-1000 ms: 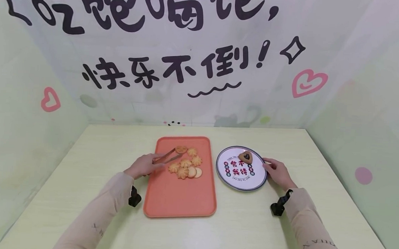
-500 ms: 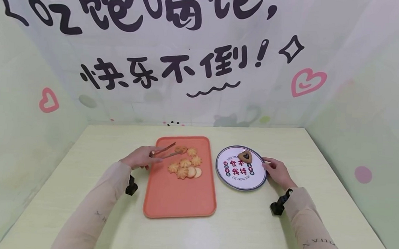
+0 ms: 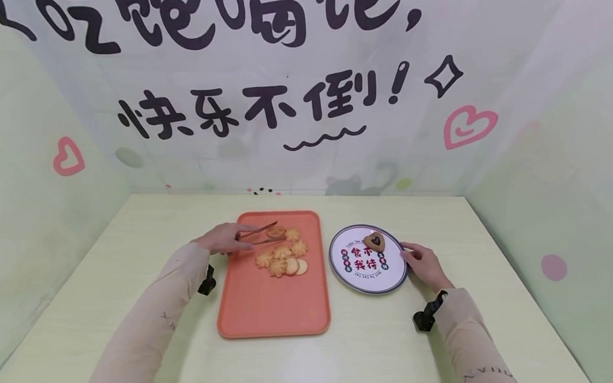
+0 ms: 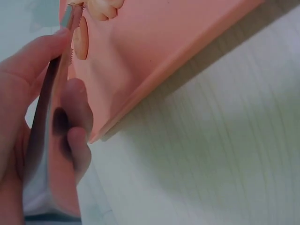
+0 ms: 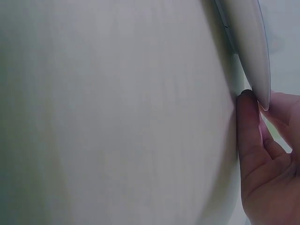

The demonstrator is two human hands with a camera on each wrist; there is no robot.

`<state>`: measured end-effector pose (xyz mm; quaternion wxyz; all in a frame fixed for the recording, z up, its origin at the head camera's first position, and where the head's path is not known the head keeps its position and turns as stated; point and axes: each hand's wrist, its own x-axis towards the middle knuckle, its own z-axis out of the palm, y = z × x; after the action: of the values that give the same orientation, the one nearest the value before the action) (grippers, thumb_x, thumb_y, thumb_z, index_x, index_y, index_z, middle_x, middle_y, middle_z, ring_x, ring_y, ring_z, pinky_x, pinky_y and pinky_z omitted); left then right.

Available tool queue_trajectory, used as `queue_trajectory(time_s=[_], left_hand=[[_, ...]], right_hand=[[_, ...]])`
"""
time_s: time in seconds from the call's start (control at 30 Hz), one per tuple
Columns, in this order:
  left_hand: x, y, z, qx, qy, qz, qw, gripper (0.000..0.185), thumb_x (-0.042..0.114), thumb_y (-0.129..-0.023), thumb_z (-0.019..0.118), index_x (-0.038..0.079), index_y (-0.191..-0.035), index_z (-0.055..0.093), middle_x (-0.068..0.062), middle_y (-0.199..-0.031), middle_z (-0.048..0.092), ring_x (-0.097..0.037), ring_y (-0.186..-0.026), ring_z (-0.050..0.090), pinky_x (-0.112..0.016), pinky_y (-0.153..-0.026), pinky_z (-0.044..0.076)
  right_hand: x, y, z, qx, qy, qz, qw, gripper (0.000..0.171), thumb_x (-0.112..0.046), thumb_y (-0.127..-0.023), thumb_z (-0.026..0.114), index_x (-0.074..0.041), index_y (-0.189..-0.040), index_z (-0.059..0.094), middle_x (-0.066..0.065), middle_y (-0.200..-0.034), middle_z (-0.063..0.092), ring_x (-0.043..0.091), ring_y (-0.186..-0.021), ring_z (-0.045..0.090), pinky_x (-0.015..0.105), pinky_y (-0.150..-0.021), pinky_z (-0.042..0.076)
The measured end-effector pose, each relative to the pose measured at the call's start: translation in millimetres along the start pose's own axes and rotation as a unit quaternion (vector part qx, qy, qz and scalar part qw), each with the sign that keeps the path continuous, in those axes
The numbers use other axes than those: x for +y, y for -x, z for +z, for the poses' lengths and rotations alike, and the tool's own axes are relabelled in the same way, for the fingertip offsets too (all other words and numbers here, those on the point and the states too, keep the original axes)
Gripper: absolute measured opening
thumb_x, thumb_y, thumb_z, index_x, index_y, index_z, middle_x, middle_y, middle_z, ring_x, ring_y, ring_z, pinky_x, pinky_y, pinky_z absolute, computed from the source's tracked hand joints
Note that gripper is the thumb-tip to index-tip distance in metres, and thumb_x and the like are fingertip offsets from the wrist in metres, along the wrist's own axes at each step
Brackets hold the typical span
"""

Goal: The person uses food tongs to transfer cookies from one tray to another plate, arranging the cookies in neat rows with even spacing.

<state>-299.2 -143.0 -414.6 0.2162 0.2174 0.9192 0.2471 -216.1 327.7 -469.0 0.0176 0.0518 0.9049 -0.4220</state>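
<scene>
My left hand grips a pair of brown tongs at the left rim of an orange tray. The tong arms are spread, with a biscuit between their tips. Several more small biscuits lie in a cluster just nearer on the tray. In the left wrist view my fingers wrap the tongs, and the tray is beside them. A round printed plate holds a heart-shaped biscuit. My right hand touches the plate's right rim with its fingertips.
The pale wooden table is boxed in by a printed back wall and pale green side walls. The tray's near half holds nothing. Small black wrist mounts sit on both forearms.
My left hand has moved a little farther from me along the tray's left rim, and the tong arms have spread around the far biscuit. The right hand has stayed at the plate.
</scene>
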Motion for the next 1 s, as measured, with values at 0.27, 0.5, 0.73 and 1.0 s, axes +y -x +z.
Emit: queue_trajectory(time_s=[0.27, 0.5, 0.73, 1.0], left_hand=[[-7.5, 1.0, 1.1, 0.005, 0.016, -0.02, 0.9997, 0.055, 0.033, -0.085, 0.059, 0.022, -0.135, 0.04, -0.008, -0.062, 0.051, -0.016, -0.044, 0.041, -0.03, -0.042, 0.036], [-9.4, 9.1, 8.7, 0.028, 0.053, -0.044, 0.9972, 0.055, 0.035, -0.084, 0.059, 0.024, -0.135, 0.04, -0.012, -0.068, 0.052, -0.016, -0.043, 0.042, -0.03, -0.04, 0.034], [-12.5, 13.7, 5.3, 0.034, 0.051, -0.034, 0.9975, 0.057, 0.033, -0.085, 0.059, 0.018, -0.136, 0.039, -0.01, -0.065, 0.053, -0.018, -0.044, 0.045, -0.03, -0.04, 0.034], [-14.6, 12.9, -1.0, 0.007, 0.046, -0.044, 0.998, 0.056, 0.031, -0.084, 0.06, 0.02, -0.135, 0.04, -0.011, -0.071, 0.053, -0.024, -0.049, 0.05, -0.029, -0.043, 0.036]], right_hand=[[-0.6, 0.1, 0.8, -0.001, -0.002, 0.0, 1.0, 0.042, -0.019, -0.092, 0.049, 0.003, -0.127, 0.045, 0.018, -0.094, 0.057, 0.02, -0.076, 0.05, 0.025, -0.062, 0.041], [-5.3, 2.7, 0.1, -0.005, -0.002, 0.0, 1.0, 0.043, -0.019, -0.092, 0.049, 0.004, -0.128, 0.043, 0.019, -0.095, 0.057, 0.021, -0.078, 0.051, 0.026, -0.063, 0.042], [-4.9, 3.6, -1.2, -0.002, 0.003, -0.002, 1.0, 0.042, -0.018, -0.092, 0.048, 0.004, -0.128, 0.044, 0.019, -0.095, 0.057, 0.021, -0.078, 0.051, 0.027, -0.065, 0.042], [-2.1, 1.4, 0.0, 0.001, 0.005, -0.008, 1.0, 0.041, -0.017, -0.092, 0.048, 0.004, -0.127, 0.045, 0.019, -0.094, 0.058, 0.021, -0.077, 0.051, 0.027, -0.064, 0.042]])
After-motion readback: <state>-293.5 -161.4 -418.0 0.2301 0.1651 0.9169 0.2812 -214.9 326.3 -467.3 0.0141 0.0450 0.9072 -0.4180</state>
